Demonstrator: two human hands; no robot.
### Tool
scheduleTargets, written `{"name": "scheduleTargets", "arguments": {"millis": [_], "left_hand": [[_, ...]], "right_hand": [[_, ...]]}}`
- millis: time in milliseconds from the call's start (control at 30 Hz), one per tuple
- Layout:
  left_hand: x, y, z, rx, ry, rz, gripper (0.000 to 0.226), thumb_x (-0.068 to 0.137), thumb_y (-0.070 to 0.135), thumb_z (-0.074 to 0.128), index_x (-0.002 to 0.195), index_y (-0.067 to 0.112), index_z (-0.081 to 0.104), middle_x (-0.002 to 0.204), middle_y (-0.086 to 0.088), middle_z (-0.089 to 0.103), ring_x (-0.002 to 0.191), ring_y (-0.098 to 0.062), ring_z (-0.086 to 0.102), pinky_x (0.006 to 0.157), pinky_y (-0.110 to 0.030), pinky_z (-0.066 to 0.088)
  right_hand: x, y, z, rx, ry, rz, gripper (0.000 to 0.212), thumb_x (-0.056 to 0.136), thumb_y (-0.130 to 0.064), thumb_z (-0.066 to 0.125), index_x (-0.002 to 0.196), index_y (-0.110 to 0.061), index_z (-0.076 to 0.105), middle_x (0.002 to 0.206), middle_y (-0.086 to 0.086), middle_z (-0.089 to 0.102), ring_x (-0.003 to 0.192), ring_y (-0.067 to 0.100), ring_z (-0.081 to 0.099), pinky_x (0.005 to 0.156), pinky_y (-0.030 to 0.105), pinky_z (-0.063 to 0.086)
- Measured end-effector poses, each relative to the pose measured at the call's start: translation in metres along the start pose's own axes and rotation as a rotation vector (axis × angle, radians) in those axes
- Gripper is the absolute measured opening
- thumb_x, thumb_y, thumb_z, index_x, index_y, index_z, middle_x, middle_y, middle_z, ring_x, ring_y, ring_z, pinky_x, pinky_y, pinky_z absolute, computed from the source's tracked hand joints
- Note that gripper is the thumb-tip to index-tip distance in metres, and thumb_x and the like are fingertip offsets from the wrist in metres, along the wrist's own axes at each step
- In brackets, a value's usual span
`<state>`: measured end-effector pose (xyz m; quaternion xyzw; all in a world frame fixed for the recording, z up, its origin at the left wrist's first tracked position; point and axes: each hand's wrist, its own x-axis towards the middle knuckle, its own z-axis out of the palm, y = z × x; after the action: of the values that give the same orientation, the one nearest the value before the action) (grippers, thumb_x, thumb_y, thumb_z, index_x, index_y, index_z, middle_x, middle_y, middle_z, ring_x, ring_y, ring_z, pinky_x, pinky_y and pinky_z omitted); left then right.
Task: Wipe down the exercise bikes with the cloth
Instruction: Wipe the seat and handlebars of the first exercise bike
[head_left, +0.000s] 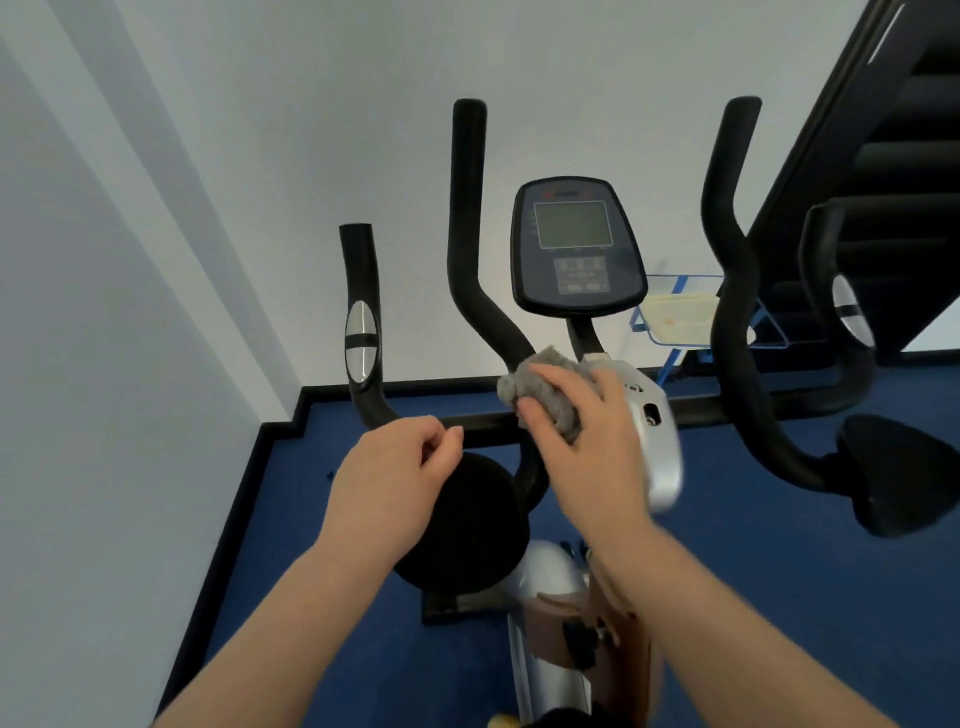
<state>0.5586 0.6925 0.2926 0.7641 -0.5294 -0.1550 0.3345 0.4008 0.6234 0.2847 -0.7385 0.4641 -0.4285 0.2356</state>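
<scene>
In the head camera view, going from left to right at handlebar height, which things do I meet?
Short handle with silver pulse sensor → tall left handlebar → grey cloth under the right hand → console → tall right handlebar.

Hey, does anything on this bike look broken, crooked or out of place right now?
Nothing stands out. The console sits upright between the handlebars, and the right hand holds the grey cloth at the handlebar base.

Blue carpeted floor (779, 597) — the exercise bike (550, 587) stands on it near the white wall, a blue-framed rack (675, 332) far right.
</scene>
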Motion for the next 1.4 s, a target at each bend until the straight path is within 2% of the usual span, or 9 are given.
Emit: {"name": "scheduleTargets", "arguments": {"millis": [100, 200, 433, 600, 700, 900, 1033, 1167, 1400], "left_hand": [[-0.002, -0.001, 0.001, -0.012, 0.007, -0.003, 0.046, 0.094, 0.041, 0.053, 0.053, 0.025, 0.038, 0.047, 0.011, 0.043, 0.046, -0.009, 0.04, 0.05, -0.028, 0.032], [-0.001, -0.001, 0.002, -0.001, 0.007, 0.013, 0.047, 0.095, 0.04, 0.053, 0.053, 0.025, 0.038, 0.047, 0.008, 0.04, 0.046, -0.009, 0.039, 0.049, -0.027, 0.032], [-0.004, 0.0, 0.001, 0.028, 0.046, 0.033, 0.041, 0.096, 0.041, 0.051, 0.058, 0.025, 0.048, 0.057, 0.005, 0.05, 0.056, -0.01, 0.051, 0.052, -0.028, 0.034], [-0.003, 0.003, 0.0, 0.142, 0.029, 0.032, 0.041, 0.098, 0.043, 0.046, 0.064, 0.021, 0.049, 0.059, 0.002, 0.052, 0.057, -0.015, 0.054, 0.053, -0.034, 0.042], [-0.009, 0.001, 0.001, 0.109, 0.057, -0.003, 0.039, 0.098, 0.044, 0.043, 0.068, 0.021, 0.053, 0.062, 0.003, 0.054, 0.061, -0.013, 0.054, 0.053, -0.031, 0.04], [-0.025, -0.002, 0.009, 0.029, 0.139, -0.032, 0.029, 0.097, 0.045, 0.042, 0.091, 0.03, 0.066, 0.083, 0.013, 0.063, 0.078, -0.004, 0.057, 0.069, -0.026, 0.048], [-0.024, -0.006, 0.009, -0.103, 0.115, -0.065, 0.023, 0.098, 0.041, 0.047, 0.095, 0.032, 0.069, 0.084, 0.019, 0.064, 0.083, 0.005, 0.057, 0.069, -0.013, 0.04], [-0.024, -0.009, 0.01, -0.138, 0.099, -0.071, 0.021, 0.096, 0.041, 0.048, 0.093, 0.036, 0.067, 0.082, 0.022, 0.064, 0.089, 0.015, 0.053, 0.066, -0.009, 0.036], [-0.024, -0.01, 0.008, -0.172, 0.087, -0.062, 0.022, 0.096, 0.04, 0.049, 0.091, 0.035, 0.069, 0.084, 0.021, 0.066, 0.088, 0.01, 0.056, 0.069, -0.014, 0.038]], "right_hand": [[-0.03, 0.004, 0.001, -0.046, 0.023, -0.066, 0.031, 0.087, -0.032, 0.064, 0.118, -0.03, 0.064, 0.114, -0.012, 0.044, 0.106, 0.001, 0.045, 0.091, 0.012, 0.038], [0.0, 0.005, -0.007, -0.048, -0.071, -0.054, 0.027, 0.086, -0.034, 0.067, 0.112, -0.036, 0.064, 0.11, -0.011, 0.048, 0.098, 0.003, 0.05, 0.084, 0.018, 0.045], [-0.036, 0.008, 0.005, 0.002, 0.06, -0.066, 0.03, 0.088, -0.027, 0.066, 0.119, -0.027, 0.064, 0.115, -0.005, 0.048, 0.106, -0.006, 0.045, 0.094, 0.007, 0.037], [0.006, 0.008, -0.003, 0.009, -0.024, -0.098, 0.03, 0.089, -0.026, 0.066, 0.119, -0.03, 0.063, 0.116, -0.004, 0.046, 0.105, 0.006, 0.049, 0.093, 0.021, 0.044], [-0.018, 0.006, 0.008, 0.007, 0.063, -0.041, 0.03, 0.09, -0.023, 0.066, 0.12, -0.025, 0.064, 0.118, -0.001, 0.047, 0.109, 0.005, 0.046, 0.097, 0.013, 0.038], [0.009, 0.01, -0.007, -0.066, -0.088, -0.182, 0.032, 0.085, -0.029, 0.069, 0.116, -0.034, 0.063, 0.112, -0.007, 0.046, 0.099, -0.001, 0.046, 0.083, 0.009, 0.043], [-0.028, 0.014, 0.003, 0.074, 0.061, -0.051, 0.031, 0.089, -0.029, 0.067, 0.119, -0.024, 0.065, 0.114, -0.005, 0.049, 0.108, 0.003, 0.051, 0.094, 0.022, 0.047], [-0.046, 0.021, -0.004, 0.058, -0.019, -0.134, 0.03, 0.087, -0.033, 0.067, 0.116, -0.028, 0.065, 0.109, -0.008, 0.048, 0.101, -0.001, 0.051, 0.084, 0.014, 0.047], [-0.048, 0.016, 0.005, 0.147, 0.073, 0.003, 0.03, 0.088, -0.025, 0.068, 0.117, -0.026, 0.066, 0.11, -0.006, 0.052, 0.106, -0.001, 0.052, 0.092, 0.01, 0.042]]}}
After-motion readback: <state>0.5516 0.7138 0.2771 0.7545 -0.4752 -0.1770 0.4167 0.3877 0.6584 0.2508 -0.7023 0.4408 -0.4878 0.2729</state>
